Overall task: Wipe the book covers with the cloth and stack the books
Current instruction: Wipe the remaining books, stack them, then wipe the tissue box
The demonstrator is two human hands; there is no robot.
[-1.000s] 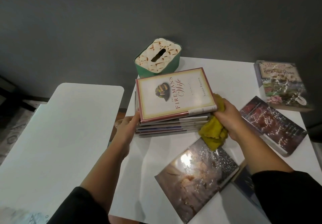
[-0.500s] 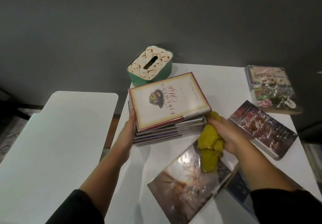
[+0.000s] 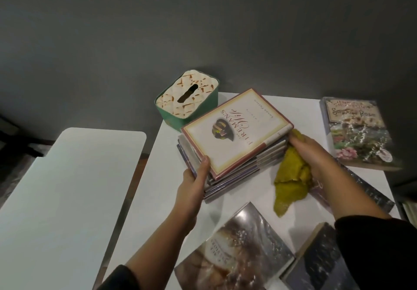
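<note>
A stack of several books point(image 3: 234, 165) stands on the white table point(image 3: 158, 188), topped by a cream book with a red border point(image 3: 237, 129). My left hand point(image 3: 195, 176) grips the stack's near left corner, thumb on the top cover. My right hand point(image 3: 309, 154) holds a yellow-green cloth point(image 3: 291, 181) against the stack's right side; the cloth hangs down to the table. Loose books lie around: a silvery one point(image 3: 237, 249) in front, a dark one point(image 3: 320, 262) at the bottom right, a floral one point(image 3: 358, 131) at the far right, and one point(image 3: 365, 194) mostly hidden under my right forearm.
A green tissue box point(image 3: 187, 102) with a quilted cream top stands just behind the stack at the table's back edge. A second white surface point(image 3: 63, 194) lies to the left across a narrow gap. A dark grey wall runs behind.
The stack has turned counter-clockwise between my hands. My right hand with the cloth moved from the front right back up against the stack's right side. My left hand now grips the near corner.
</note>
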